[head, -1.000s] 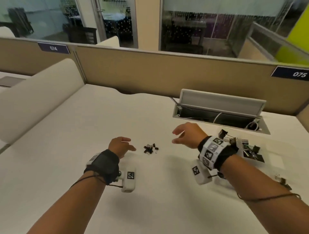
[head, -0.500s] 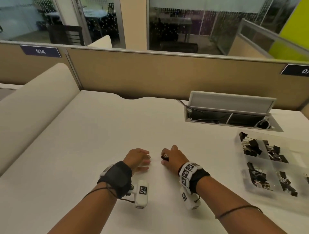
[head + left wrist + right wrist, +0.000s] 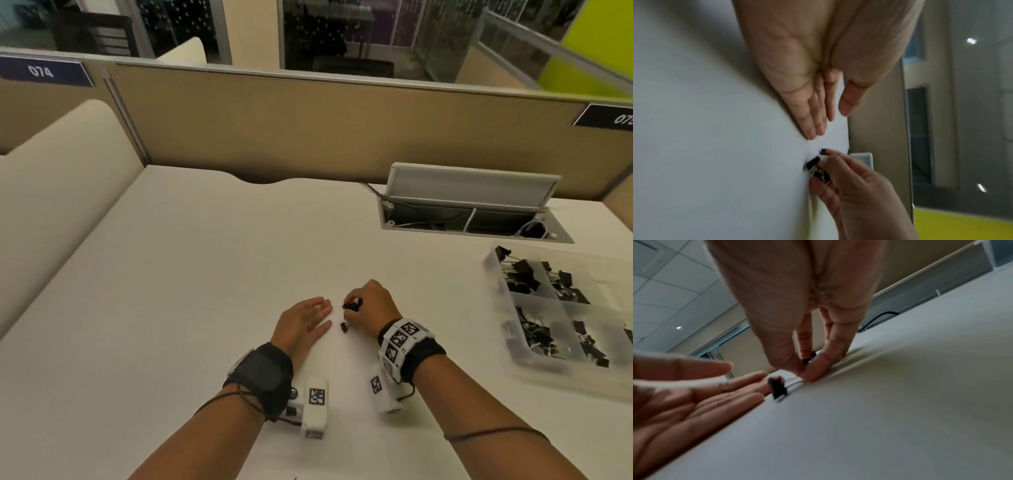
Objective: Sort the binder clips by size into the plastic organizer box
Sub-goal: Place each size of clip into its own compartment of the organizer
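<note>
My right hand (image 3: 368,310) pinches small black binder clips (image 3: 353,304) between thumb and fingers, close to the white desk; the wrist view shows a clip (image 3: 809,359) between the fingertips. One small clip (image 3: 344,326) lies on the desk just below that hand, also seen as a black clip (image 3: 778,388) by the left fingertips. My left hand (image 3: 305,322) lies flat on its edge beside the clips, fingers straight, holding nothing. The clear plastic organizer box (image 3: 493,263) sits at the right, its compartments holding several black clips.
An open cable hatch (image 3: 472,205) with its lid up is set into the desk behind the box. A beige partition (image 3: 308,130) closes the far side, a padded divider (image 3: 58,185) the left. Bare white desk (image 3: 188,274) spreads to the left.
The hands came together at the small clip pile. My right hand has closed on clips and lifted them slightly; one clip now lies apart on the desk. The view shifted left.
</note>
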Demonstrator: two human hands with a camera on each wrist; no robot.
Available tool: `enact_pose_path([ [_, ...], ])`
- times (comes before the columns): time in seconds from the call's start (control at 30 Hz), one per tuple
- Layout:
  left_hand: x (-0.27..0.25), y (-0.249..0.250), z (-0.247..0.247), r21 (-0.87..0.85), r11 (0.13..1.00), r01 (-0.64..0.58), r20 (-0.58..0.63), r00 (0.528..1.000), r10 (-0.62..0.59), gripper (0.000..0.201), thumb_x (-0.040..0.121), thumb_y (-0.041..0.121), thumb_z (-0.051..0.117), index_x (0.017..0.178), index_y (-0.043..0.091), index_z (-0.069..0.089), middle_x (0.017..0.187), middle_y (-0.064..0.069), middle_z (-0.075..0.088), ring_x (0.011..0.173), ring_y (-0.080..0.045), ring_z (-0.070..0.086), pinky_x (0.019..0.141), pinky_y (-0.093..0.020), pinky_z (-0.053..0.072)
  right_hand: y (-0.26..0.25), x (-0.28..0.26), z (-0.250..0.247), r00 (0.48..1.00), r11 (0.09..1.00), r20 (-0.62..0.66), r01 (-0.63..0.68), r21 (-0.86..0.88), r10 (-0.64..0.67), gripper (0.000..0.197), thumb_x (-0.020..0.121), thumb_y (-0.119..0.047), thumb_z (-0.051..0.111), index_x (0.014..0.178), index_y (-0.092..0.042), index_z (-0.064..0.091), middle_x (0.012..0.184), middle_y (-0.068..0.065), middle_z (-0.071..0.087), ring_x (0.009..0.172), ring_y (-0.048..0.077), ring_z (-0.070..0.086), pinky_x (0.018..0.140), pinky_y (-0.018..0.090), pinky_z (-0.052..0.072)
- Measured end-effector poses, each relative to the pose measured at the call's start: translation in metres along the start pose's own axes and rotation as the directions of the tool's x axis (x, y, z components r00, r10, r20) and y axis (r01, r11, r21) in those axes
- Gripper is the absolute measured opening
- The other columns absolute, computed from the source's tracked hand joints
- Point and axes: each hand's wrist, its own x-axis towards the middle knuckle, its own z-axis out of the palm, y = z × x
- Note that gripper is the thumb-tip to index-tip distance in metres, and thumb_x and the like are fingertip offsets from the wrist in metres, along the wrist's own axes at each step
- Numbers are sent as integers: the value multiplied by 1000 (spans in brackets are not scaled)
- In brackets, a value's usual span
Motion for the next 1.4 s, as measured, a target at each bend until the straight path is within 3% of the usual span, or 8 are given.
enact_pose_path([
  [0.33,7,12,2,-111,975,191,66,981,-184,35,101,18,35,118,-5,56,116,-22,67,108,-33,65,87,-41,56,-25,-15,-12,997,972,6,79,220,-83,14,77,-29,72,85,-19,77,77,-10,66,71,1,60,58,7,40],
  [0.57,8,12,8,-225,957,180,-19,982,-189,30,94,5,35,112,-7,56,97,-22,60,82,-25,62,60,-31,58,-51,-22,1,965,961,85,233,152,-247,18,91,-18,59,101,-17,75,101,1,72,91,12,64,76,16,40],
  [0.73,7,18,0,-251,941,227,-5,972,-236,31,98,11,38,104,-12,58,94,-25,62,71,-29,67,72,-37,61,-25,-22,-20,992,937,-90,115,329,-90,15,89,-12,64,100,-12,74,99,2,72,81,11,69,73,15,52],
  [0.8,5,22,-4,-227,943,243,-41,965,-259,27,97,11,41,96,-9,60,94,-23,61,73,-25,64,63,-29,60,-8,-21,-26,995,949,-99,36,313,-5,15,88,-12,66,100,-13,74,99,4,72,75,11,67,74,20,56],
  [1.0,-6,30,-20,-5,959,284,-105,953,-283,21,92,15,51,72,11,48,58,-1,43,40,-8,31,30,-15,22,7,-20,-11,984,997,177,25,-67,-12,64,72,-43,76,129,-30,51,123,0,45,109,17,49,94,31,45],
  [1.1,-12,30,-25,17,958,288,-121,951,-284,23,94,16,51,71,12,48,55,1,39,34,-6,27,28,-14,20,-6,-20,1,975,993,217,69,-99,-46,53,77,-43,71,123,-27,50,121,2,37,107,20,48,92,33,47],
  [1.23,-18,26,-26,-22,954,298,-112,948,-298,21,95,16,48,77,6,53,58,-2,43,37,-7,34,29,-15,25,-16,-18,3,980,988,175,110,-108,-90,17,86,-26,63,101,-17,64,109,2,47,97,20,56,80,25,44],
  [1.4,-28,22,-21,-138,949,284,-105,948,-299,22,96,12,46,89,-5,60,78,-15,59,66,-22,61,49,-23,56,-14,-21,-3,989,995,123,85,-45,-79,12,76,-23,71,86,-17,73,92,-4,53,89,14,59,75,21,46],
])
